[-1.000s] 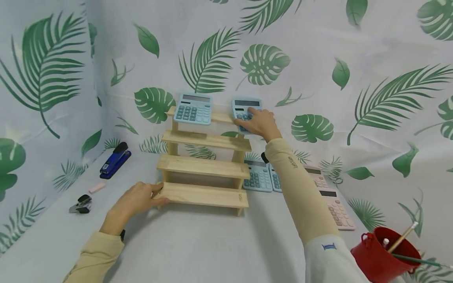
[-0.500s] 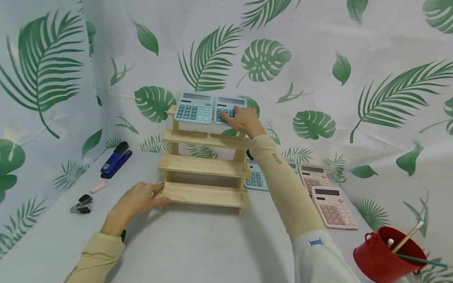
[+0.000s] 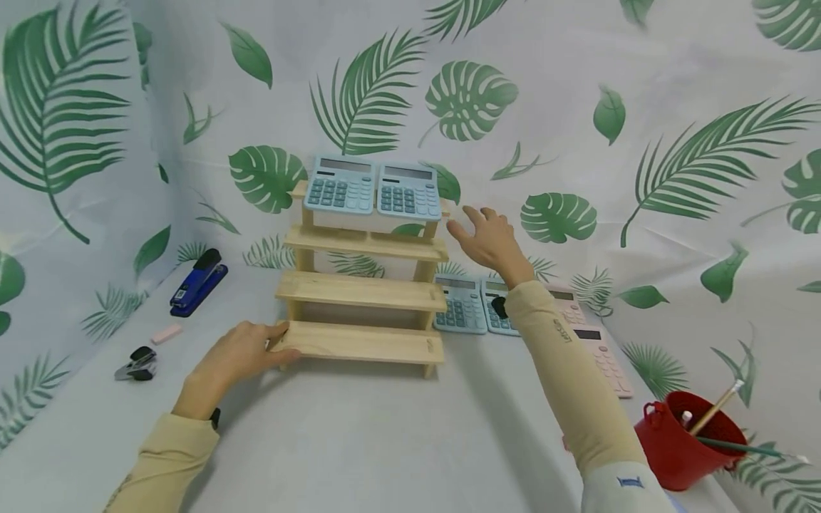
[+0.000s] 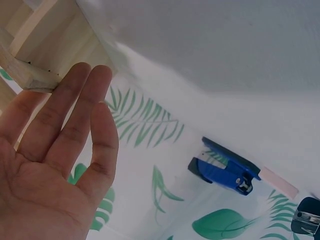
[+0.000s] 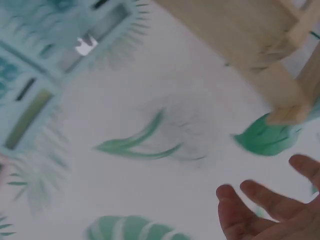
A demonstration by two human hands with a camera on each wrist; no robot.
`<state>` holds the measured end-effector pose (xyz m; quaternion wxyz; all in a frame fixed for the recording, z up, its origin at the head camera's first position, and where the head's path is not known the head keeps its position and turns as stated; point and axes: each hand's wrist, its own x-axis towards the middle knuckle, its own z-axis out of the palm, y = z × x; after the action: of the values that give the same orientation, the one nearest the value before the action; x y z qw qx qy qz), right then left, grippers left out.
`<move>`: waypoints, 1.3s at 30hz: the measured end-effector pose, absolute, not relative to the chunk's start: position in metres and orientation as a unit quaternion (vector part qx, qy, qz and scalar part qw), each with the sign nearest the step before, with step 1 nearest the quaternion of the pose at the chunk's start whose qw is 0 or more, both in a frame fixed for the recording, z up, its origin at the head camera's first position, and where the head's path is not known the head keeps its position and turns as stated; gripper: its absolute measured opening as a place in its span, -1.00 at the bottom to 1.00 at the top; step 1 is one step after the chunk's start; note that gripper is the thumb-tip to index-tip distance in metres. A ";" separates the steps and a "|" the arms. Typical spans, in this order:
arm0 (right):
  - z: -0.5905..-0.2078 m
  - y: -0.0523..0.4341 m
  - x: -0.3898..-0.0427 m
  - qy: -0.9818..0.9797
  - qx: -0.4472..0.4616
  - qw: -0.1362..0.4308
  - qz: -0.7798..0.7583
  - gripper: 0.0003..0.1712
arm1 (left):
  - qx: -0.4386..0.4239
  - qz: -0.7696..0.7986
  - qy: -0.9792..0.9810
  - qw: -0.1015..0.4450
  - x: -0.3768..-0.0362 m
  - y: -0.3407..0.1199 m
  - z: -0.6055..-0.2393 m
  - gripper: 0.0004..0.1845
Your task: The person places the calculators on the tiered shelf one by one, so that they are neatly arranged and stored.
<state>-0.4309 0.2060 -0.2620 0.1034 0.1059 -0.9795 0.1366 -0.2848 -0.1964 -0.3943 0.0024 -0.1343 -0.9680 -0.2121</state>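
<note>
Two blue calculators are sitting side by side on the top step of the wooden tiered rack, leaning back against the cloth. My right hand is hovering just right of that top step, fingers apart and holding nothing. My left hand is resting flat-fingered against the rack's bottom step. I'm thinking a careless right-hand swipe could be nudging the nearer calculator off, since it's overhanging the step edge a bit.
</note>
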 end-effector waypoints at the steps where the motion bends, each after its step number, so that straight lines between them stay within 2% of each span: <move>1: -0.267 0.214 -0.428 -0.981 0.102 0.097 0.131 -0.11 | -0.136 -0.213 -0.967 0.004 -0.285 -0.198 -0.394 -0.15; 9: -0.314 0.283 -0.399 -0.993 0.065 0.046 0.091 -0.08 | -0.134 -0.226 -0.965 0.007 -0.285 -0.205 -0.395 -0.15; 18: -0.362 0.352 -0.370 -0.994 -0.032 -0.067 0.083 0.13 | -0.125 -0.221 -0.967 0.009 -0.285 -0.207 -0.400 -0.13; 25: -0.379 0.399 -0.357 -0.978 -0.112 -0.139 0.105 0.22 | -0.130 -0.235 -0.963 0.004 -0.284 -0.204 -0.400 -0.14; 30: -0.385 0.424 -0.353 -0.967 -0.135 -0.181 0.120 0.27 | -0.129 -0.231 -0.964 0.003 -0.283 -0.200 -0.398 -0.13; 34: -0.389 0.427 -0.350 -0.962 -0.145 -0.187 0.134 0.31 | -0.127 -0.220 -0.967 0.004 -0.282 -0.199 -0.396 -0.14; 39: -0.386 0.422 -0.343 -0.964 -0.160 -0.162 0.140 0.32 | -0.134 -0.216 -0.967 0.002 -0.282 -0.196 -0.395 -0.15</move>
<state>-0.3427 0.4221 -0.3864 -0.1619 -0.1600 -0.9636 0.1402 -0.2825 -0.1960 -0.3953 0.0023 -0.1339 -0.9671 -0.2165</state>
